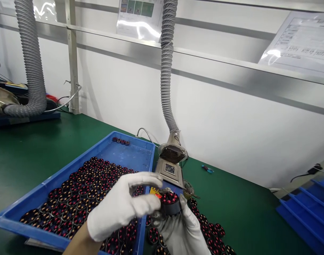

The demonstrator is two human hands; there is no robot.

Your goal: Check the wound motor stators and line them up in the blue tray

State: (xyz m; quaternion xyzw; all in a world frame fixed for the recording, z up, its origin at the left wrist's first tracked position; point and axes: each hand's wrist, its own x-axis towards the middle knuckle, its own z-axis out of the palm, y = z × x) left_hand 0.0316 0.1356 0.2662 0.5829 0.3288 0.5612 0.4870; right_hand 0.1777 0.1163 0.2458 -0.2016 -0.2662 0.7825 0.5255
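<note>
My right hand (177,226), in a white glove with greyed fingers, is closed around a round black part with red dots (170,203) on its top face. My left hand (124,200), also white-gloved, is just left of that part. Its thumb and forefinger are spread, with the thumb tip close to the part's edge; whether it touches, I cannot tell. Behind the hands stands a metal device (170,170) with a red lit display (158,195), partly hidden by my fingers. Many similar round parts (90,191) with red or yellowish dots lie in the blue tray (130,156).
More round parts (212,233) lie loose on the green table (241,205) at right. A grey duct hose (167,71) ends in a round hood above the device. Small blue-handled pliers (207,169) lie farther back. Blue slotted racks (307,209) stand at the right edge.
</note>
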